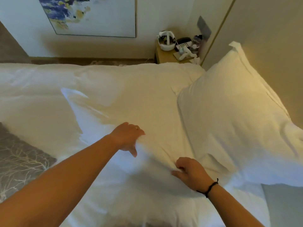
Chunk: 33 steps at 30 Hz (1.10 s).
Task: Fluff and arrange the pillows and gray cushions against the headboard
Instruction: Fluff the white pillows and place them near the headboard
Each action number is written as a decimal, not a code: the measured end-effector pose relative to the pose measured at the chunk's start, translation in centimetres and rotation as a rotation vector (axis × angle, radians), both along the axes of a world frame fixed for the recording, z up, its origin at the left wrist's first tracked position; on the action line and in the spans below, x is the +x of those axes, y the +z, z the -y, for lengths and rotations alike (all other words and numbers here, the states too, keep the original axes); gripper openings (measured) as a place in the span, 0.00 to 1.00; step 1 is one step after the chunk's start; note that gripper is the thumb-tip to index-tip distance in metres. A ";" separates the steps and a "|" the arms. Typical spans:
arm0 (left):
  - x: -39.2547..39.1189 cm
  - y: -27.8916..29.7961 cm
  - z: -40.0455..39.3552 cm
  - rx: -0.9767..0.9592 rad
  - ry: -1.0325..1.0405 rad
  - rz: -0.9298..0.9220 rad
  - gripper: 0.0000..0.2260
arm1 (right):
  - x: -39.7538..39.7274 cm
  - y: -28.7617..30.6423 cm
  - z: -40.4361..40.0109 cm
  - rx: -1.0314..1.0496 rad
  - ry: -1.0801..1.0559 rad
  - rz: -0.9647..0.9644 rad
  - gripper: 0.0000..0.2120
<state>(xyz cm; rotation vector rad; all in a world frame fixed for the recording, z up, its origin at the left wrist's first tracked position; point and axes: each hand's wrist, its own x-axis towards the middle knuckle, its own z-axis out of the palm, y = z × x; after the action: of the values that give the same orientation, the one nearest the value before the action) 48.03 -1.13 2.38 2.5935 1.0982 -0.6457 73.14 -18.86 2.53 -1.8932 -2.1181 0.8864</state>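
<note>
A large white pillow (124,105) lies flat across the bed in front of me. My left hand (127,136) presses on its middle, fingers curled into the fabric and thumb pointing down. My right hand (191,172) pinches a fold of the same pillow nearer to me. A second white pillow (232,112) leans upright against the headboard (270,46) at the right. A gray patterned cushion (18,161) lies on the bed at the left edge. Part of another pale cushion or pillow (285,205) shows at the lower right corner.
White bedding (41,76) covers the bed behind the pillow. Beyond the bed, a wooden nightstand (164,57) holds a white headset (166,40), a remote and small items. A framed painting (91,15) hangs on the far wall.
</note>
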 end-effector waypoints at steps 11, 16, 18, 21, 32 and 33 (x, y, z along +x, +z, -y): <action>3.9 1.9 -0.9 0.247 -0.023 -0.021 0.16 | 0.6 -0.9 -1.7 -0.041 -0.142 0.340 0.22; 9.3 7.5 -3.8 0.297 -0.083 0.094 0.11 | 3.6 3.1 -0.5 0.136 -0.253 0.296 0.22; 13.0 9.8 -4.8 0.388 -0.187 0.129 0.06 | 5.5 4.9 -0.1 0.214 -0.351 0.260 0.21; 19.4 11.6 -5.4 0.516 -0.198 0.204 0.10 | 8.5 6.8 0.2 0.340 -0.527 0.211 0.20; 27.8 -2.4 9.3 -0.293 0.368 0.272 0.39 | 17.5 -1.5 1.9 -0.301 -0.676 0.019 0.35; 27.2 -3.2 9.7 -0.281 0.383 0.312 0.38 | 17.2 -2.0 2.5 -0.287 -0.660 0.047 0.36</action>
<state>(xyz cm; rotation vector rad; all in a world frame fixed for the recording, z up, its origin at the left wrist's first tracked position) 75.20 -10.83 -0.83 2.0788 1.2472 -0.2707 90.35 -21.35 0.57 -2.5321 -1.2631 1.0126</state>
